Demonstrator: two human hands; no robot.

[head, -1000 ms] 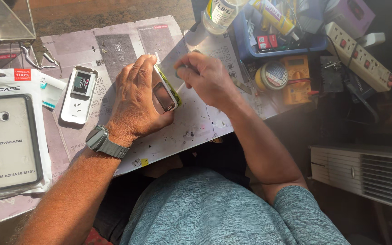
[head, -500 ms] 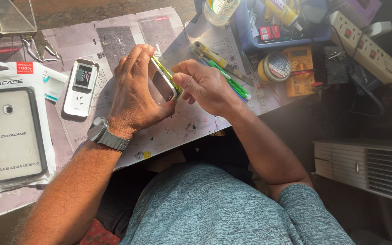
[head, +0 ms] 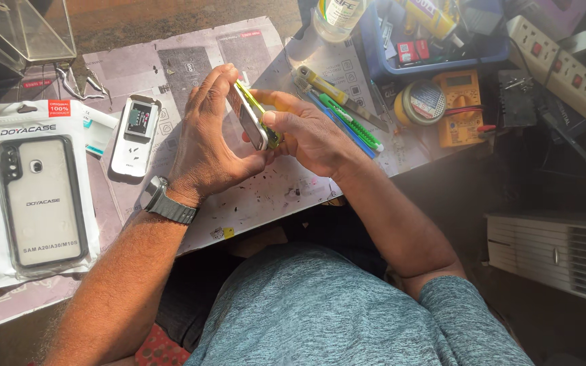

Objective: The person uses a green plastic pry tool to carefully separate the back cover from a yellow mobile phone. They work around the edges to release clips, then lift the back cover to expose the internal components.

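Note:
I hold a small phone [head: 249, 118] with a white body and a yellow-green edge, tilted up on its side above the work mat [head: 286, 190]. My left hand [head: 208, 139] wraps it from the left, fingers over its top. From the right my right hand [head: 306, 132] pinches the phone's lower edge with thumb and forefinger. A grey watch [head: 167, 203] is on my left wrist. Another small phone [head: 133, 135], opened with its inside showing, lies flat on the mat left of my hands.
A packaged clear phone case [head: 38, 196] lies at the left. Green and yellow utility knives [head: 344, 112] sit right of my hands. A yellow multimeter [head: 459, 108], round tin [head: 422, 102], blue bin [head: 435, 41], bottle [head: 337, 13] and power strip [head: 564, 68] crowd the far right.
Both hands brought the phone nearer to me and turned it more on edge. The knives behind my right hand have come into view.

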